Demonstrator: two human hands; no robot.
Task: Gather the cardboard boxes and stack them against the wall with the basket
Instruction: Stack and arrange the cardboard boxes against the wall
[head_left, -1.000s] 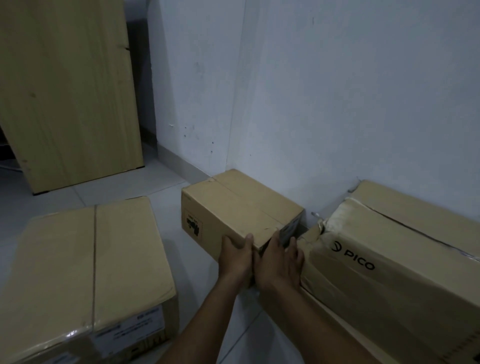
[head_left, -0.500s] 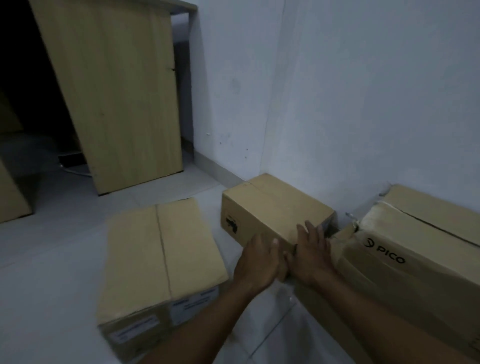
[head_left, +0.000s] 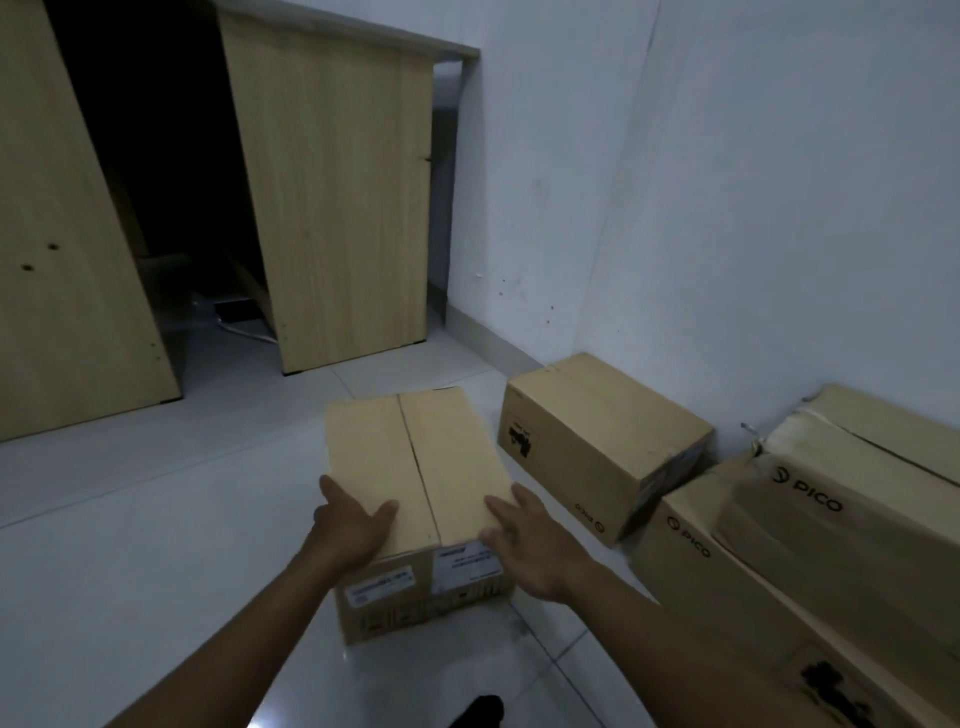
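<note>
A taped cardboard box (head_left: 415, 467) with white labels on its near side stands on the floor in the middle. My left hand (head_left: 353, 525) lies on its near left top corner, fingers spread flat. My right hand (head_left: 530, 545) lies at its near right top corner, fingers straight. A smaller cardboard box (head_left: 597, 436) sits against the wall to the right. Two large PICO boxes (head_left: 810, 530) lie stacked against the wall further right. No basket is in view.
Light wooden panels (head_left: 332, 208) stand at the back left with a dark gap (head_left: 156, 156) between them. White tiled floor (head_left: 156, 519) spreads to the left. A white wall (head_left: 753, 208) runs along the right.
Both hands have left the smaller box by the wall and moved left onto the near corners of the labelled box. The view has swung left and up.
</note>
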